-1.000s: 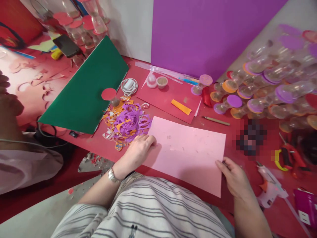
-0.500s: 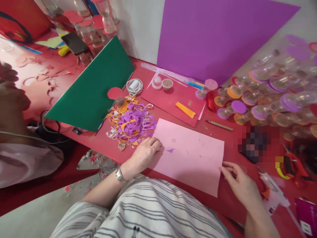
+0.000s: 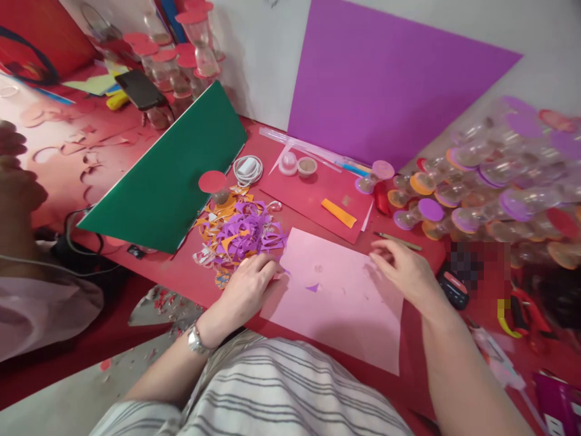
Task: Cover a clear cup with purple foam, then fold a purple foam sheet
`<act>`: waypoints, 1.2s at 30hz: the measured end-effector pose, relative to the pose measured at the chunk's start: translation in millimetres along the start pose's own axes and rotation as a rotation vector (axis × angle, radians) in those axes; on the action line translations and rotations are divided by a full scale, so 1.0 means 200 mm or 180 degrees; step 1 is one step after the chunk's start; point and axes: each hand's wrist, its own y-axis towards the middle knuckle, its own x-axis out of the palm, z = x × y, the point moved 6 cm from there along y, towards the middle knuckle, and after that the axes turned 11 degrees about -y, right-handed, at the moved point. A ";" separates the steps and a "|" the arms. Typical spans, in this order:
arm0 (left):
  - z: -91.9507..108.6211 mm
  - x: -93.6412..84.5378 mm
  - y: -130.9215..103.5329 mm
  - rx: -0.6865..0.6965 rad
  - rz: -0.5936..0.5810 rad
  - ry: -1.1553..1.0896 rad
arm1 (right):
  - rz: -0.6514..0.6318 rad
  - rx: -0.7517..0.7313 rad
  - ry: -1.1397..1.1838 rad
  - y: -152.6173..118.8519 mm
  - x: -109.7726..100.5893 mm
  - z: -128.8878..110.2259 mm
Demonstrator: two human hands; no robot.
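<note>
A pink sheet (image 3: 340, 315) lies on the red table in front of me, with a small purple scrap (image 3: 312, 287) on it. My left hand (image 3: 249, 284) is at the sheet's left edge, fingers curled together; what they hold, if anything, is hidden. Over the sheet's upper right part is my right hand (image 3: 402, 266), its thumb and forefinger apart and nothing visible between them. A pile of purple and orange scraps (image 3: 245, 233) sits just beyond my left hand.
A green board (image 3: 167, 175) leans at the left. Behind stands a purple board (image 3: 381, 85). Many hourglass-like pieces (image 3: 490, 175) fill the right; scissors (image 3: 529, 312) and a glue gun (image 3: 497, 357) lie nearer. Another person's hand (image 3: 18, 181) is at far left.
My right hand has moved from the sheet's right edge up and left, over its upper corner. My left hand has shifted slightly left along the sheet's edge.
</note>
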 end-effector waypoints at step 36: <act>-0.55 -0.45 1.34 -0.0585 -0.0638 0.1142 | 0.0525 -0.0449 -0.0604 0.49 0.16 0.01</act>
